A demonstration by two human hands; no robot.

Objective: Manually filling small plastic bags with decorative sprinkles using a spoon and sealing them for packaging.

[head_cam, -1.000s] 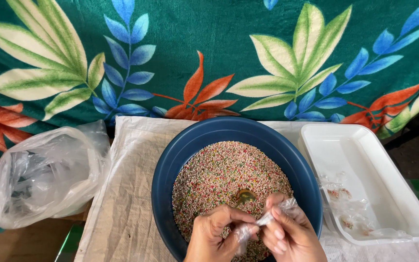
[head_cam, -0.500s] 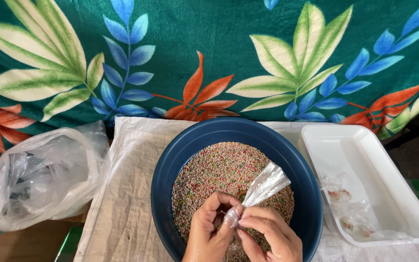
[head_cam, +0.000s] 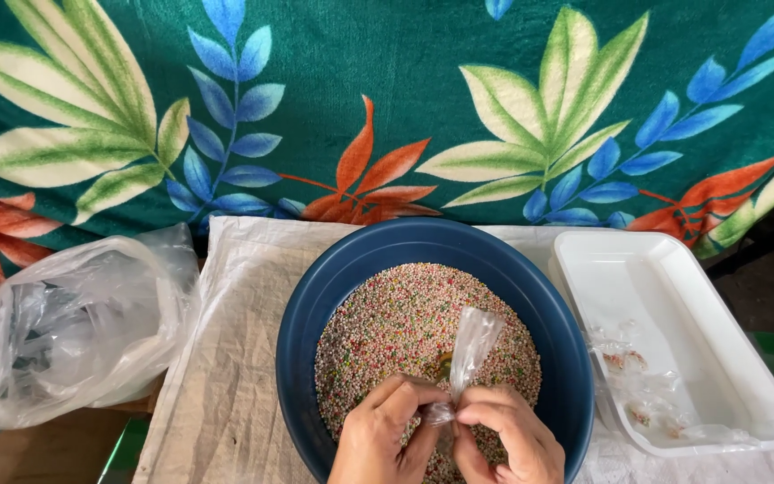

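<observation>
**Two hands pinch a little clear bag over a bowl of tiny beads**

Both hands are low in the picture, right over the near side of the big blue bowl (head_cam: 423,246). The left hand (head_cam: 378,439) and the right hand (head_cam: 505,439) meet in the middle. Each has a tight grip, with its fingertips squeezed on the neck of a small clear bag (head_cam: 469,350). The top of the bag sticks up and leans a bit to the right, above the hands. What is inside the bag is hard to tell.

The bowl is full of tiny beads (head_cam: 405,314) in many colours: pink, green, white and yellow. A small dark yellow thing (head_cam: 443,363) lies in the beads just by the bag, but it is too hidden to tell what it is.

The bowl sits on a pale woven sheet (head_cam: 226,358) spread on the worktop. On the right, just beside the bowl, is a white tray (head_cam: 674,269) with a few small filled clear bags (head_cam: 638,394) lying in it. On the left is a big crumpled plastic bag (head_cam: 82,323). Behind it all hangs a green cloth (head_cam: 387,90) with big blue, orange and pale green leaves.
</observation>
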